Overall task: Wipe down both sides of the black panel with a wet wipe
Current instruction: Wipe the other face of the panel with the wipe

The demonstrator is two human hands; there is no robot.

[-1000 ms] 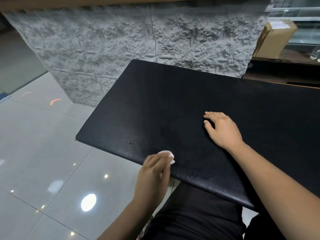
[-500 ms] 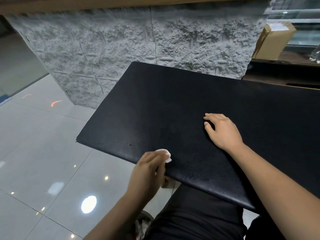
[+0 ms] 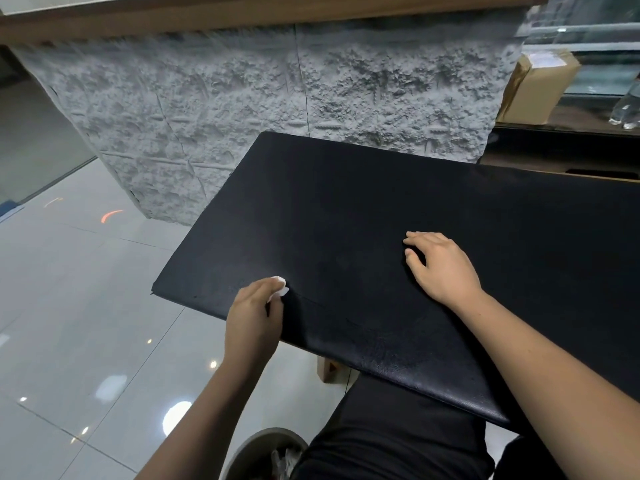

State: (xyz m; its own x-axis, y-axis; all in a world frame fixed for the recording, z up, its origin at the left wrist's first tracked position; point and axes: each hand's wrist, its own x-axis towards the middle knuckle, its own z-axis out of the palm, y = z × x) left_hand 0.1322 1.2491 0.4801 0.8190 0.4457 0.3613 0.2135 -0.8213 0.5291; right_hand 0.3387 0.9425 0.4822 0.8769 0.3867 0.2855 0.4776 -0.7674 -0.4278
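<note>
A large black panel (image 3: 346,209) lies across my lap, its textured face up and its left end sticking out over the floor. My left hand (image 3: 254,318) grips a small white wet wipe (image 3: 281,287) and presses it on the panel close to the near edge, towards the left corner. Only a bit of the wipe shows past my fingers. My right hand (image 3: 440,266) rests palm down on the middle of the panel, fingers loosely bent, holding nothing.
A rough grey stone-textured counter front (image 3: 277,95) stands right behind the panel. Glossy tiled floor (image 3: 76,306) spreads to the left. A waste bin (image 3: 263,452) sits by my knee. A cardboard box (image 3: 538,86) and a clear bottle (image 3: 627,109) sit at the far right.
My left hand has slid the wipe leftward along the panel's near edge and slightly further onto its surface. My right hand has stayed in place on the panel.
</note>
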